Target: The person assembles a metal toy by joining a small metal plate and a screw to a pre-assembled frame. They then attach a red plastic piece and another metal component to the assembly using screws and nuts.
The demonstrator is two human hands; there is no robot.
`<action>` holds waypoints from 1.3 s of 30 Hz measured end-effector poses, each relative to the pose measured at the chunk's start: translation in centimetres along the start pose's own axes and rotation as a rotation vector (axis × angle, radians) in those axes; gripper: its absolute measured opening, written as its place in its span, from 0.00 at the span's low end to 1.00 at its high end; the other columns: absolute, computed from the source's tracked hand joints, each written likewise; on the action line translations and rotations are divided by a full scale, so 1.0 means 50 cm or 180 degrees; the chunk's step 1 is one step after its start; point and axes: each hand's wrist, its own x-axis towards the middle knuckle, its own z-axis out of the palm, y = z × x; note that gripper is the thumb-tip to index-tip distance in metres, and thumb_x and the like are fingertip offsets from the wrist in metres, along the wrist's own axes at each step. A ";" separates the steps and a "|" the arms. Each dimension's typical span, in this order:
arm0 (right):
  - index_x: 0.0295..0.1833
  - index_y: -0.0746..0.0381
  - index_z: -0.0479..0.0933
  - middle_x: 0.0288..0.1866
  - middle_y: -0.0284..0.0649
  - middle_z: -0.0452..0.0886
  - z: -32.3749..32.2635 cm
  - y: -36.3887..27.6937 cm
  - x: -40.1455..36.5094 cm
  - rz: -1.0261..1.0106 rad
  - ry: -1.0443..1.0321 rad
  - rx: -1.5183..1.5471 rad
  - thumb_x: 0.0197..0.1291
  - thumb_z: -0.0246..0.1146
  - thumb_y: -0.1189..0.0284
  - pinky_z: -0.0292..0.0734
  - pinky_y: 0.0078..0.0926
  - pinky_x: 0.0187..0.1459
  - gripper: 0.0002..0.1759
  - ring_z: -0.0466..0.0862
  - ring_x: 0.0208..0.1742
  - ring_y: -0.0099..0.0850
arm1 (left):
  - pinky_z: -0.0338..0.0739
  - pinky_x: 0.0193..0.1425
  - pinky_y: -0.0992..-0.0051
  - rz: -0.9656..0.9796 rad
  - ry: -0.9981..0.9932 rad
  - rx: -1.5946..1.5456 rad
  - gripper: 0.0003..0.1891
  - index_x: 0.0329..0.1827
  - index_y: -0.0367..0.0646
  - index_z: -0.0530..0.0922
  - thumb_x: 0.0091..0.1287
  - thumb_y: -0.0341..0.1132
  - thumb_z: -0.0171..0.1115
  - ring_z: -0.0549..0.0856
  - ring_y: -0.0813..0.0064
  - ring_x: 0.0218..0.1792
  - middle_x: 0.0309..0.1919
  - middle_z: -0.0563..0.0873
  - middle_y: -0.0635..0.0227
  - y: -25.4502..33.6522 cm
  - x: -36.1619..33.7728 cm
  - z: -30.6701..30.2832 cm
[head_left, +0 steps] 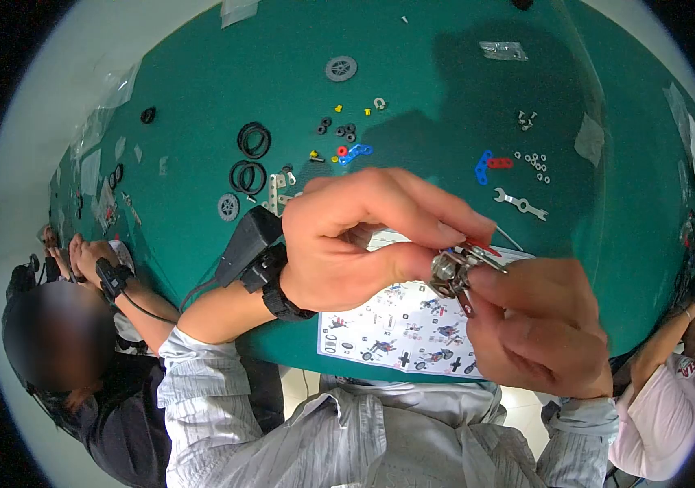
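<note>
My left hand [356, 236] and right hand [539, 325] pinch the metal assembly [448, 272] — probably light, stiff, slippery — best held by its edges.

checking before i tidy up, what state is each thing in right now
Left hand: thumb and fingertips on the metal assembly
Right hand: pinching it from the other side
Metal assembly: held up between both hands
Instruction sheet: spread out, partly hidden by the hands
Wrench: lying flat, unheld
Large black rings: loose, overlapping in two groups
Upper grey wheel: flat, no black ring around it
Nuts: loose, scattered
</note>
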 end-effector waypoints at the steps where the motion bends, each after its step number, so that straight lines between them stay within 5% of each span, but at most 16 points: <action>1: 0.34 0.64 0.81 0.37 0.52 0.89 0.001 0.002 -0.001 -0.0085 0.0035 -0.0039 0.33 0.76 0.84 0.79 0.23 0.28 0.17 0.87 0.30 0.35 | 0.88 0.51 0.58 0.0006 -0.0001 0.0009 0.13 0.49 0.38 0.75 0.69 0.31 0.70 0.90 0.48 0.48 0.49 0.85 0.37 0.000 0.000 0.001; 8: 0.34 0.63 0.80 0.37 0.50 0.89 0.014 0.005 -0.009 -0.0175 0.0233 -0.0270 0.35 0.76 0.83 0.75 0.22 0.27 0.17 0.83 0.29 0.34 | 0.89 0.48 0.58 -0.0135 0.0158 -0.0123 0.12 0.48 0.38 0.75 0.68 0.28 0.70 0.91 0.49 0.46 0.48 0.86 0.37 -0.003 -0.001 0.013; 13: 0.52 0.51 0.67 0.53 0.42 0.85 -0.029 -0.026 -0.003 0.0293 -0.0814 -0.0580 0.42 0.74 0.93 0.79 0.28 0.33 0.37 0.81 0.39 0.37 | 0.89 0.48 0.59 -0.0162 0.0126 -0.0084 0.08 0.47 0.38 0.75 0.71 0.27 0.66 0.91 0.51 0.45 0.47 0.87 0.38 0.000 0.000 0.014; 20: 0.52 0.50 0.68 0.50 0.39 0.85 -0.018 -0.019 -0.010 -0.0047 -0.0582 -0.0827 0.37 0.75 0.93 0.76 0.27 0.31 0.39 0.79 0.41 0.36 | 0.89 0.47 0.60 -0.0243 0.0127 -0.0060 0.03 0.45 0.38 0.75 0.74 0.24 0.61 0.91 0.53 0.44 0.46 0.87 0.38 0.008 0.002 0.018; 32: 0.49 0.50 0.69 0.48 0.36 0.85 -0.022 0.010 -0.018 -0.0663 -0.0400 -0.0639 0.39 0.80 0.81 0.76 0.29 0.31 0.34 0.74 0.44 0.36 | 0.88 0.48 0.61 0.0015 -0.0167 0.0042 0.06 0.49 0.35 0.76 0.76 0.29 0.59 0.91 0.51 0.45 0.47 0.87 0.36 0.018 0.006 0.010; 35: 0.39 0.55 0.72 0.41 0.41 0.87 0.005 0.028 -0.017 -0.0812 0.0158 -0.0342 0.38 0.75 0.75 0.72 0.26 0.26 0.22 0.75 0.37 0.34 | 0.87 0.48 0.62 0.0090 -0.0158 0.0099 0.07 0.50 0.35 0.76 0.76 0.29 0.60 0.91 0.52 0.46 0.47 0.86 0.36 0.022 0.006 0.008; 39: 0.33 0.59 0.73 0.37 0.45 0.88 0.043 0.020 -0.017 -0.0549 0.0695 -0.0055 0.32 0.75 0.83 0.70 0.25 0.24 0.21 0.78 0.33 0.35 | 0.87 0.49 0.61 0.0156 -0.0131 0.0241 0.08 0.51 0.35 0.76 0.73 0.27 0.63 0.91 0.51 0.47 0.48 0.86 0.35 0.015 -0.001 0.008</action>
